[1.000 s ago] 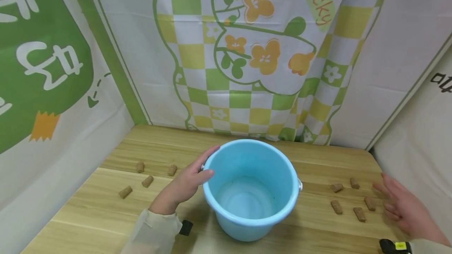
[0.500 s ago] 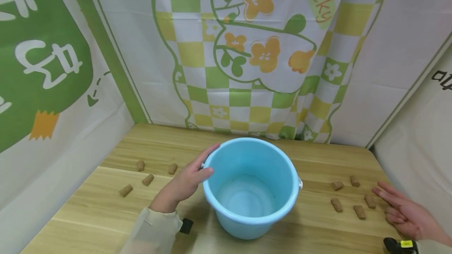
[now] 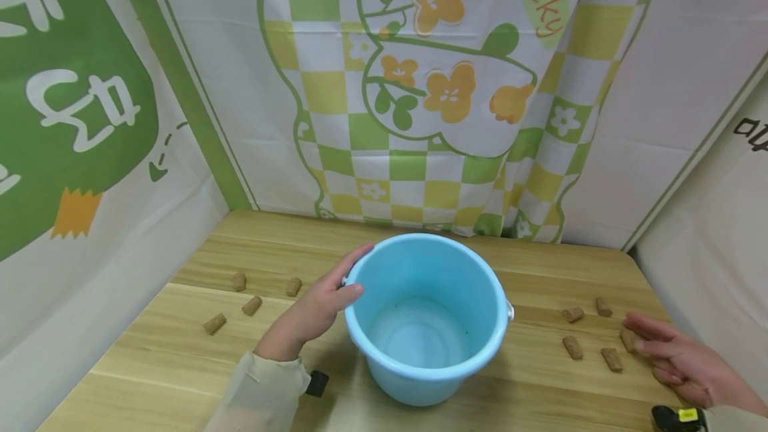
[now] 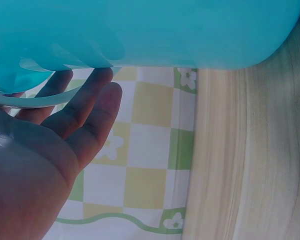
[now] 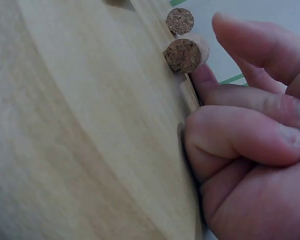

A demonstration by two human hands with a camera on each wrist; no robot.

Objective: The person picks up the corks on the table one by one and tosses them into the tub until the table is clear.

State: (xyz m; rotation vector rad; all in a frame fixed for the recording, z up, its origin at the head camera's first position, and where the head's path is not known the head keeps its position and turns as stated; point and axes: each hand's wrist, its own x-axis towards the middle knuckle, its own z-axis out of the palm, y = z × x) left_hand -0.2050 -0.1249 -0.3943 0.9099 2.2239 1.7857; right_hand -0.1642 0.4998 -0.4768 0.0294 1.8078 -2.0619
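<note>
- My left hand (image 3: 312,312) holds the rim of the bucket (image 3: 423,285), the thumb over the edge and the fingers along the outside.
- The bucket is light blue, round and smooth; it stands upright on the wood-patterned worktop (image 3: 540,392) and has a white handle (image 4: 40,101).
- My right hand (image 3: 690,365) is beside the nearest cork (image 3: 628,340), with thumb and forefinger apart; whether they touch it, I cannot tell.
- This cork is short, brown and cylindrical, lying on its side.
- Four other corks (image 3: 573,347) lie near it, and four more, the left corks (image 3: 251,306), lie left of the bucket.
</note>
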